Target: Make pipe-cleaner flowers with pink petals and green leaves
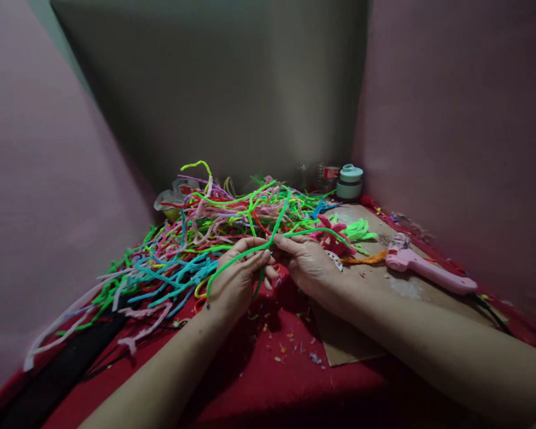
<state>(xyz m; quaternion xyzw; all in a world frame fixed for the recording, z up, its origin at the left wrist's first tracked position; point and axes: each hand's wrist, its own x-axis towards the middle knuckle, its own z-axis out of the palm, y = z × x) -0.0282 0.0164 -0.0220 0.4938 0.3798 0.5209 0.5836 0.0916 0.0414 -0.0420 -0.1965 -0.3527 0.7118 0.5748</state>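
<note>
Green pipe cleaners [279,221] cross each other between my two hands, with ends reaching up, left, right and down. My left hand [245,262] is closed on them, thumb and fingers pinching close to the crossing. From the other side my right hand [304,259] pinches the same crossing, fingertips nearly touching those of the left. One green end lies over the left wrist, and another stretches right above the right hand. Behind both hands spreads a large tangled pile of coloured pipe cleaners [214,220].
A pink glue gun [429,271] lies on a cardboard sheet [357,333] at right, beside an orange pipe cleaner [368,258]. A pale green lidded jar [349,182] stands at the back. Small scraps litter the red cloth [268,381]. Walls close in on both sides.
</note>
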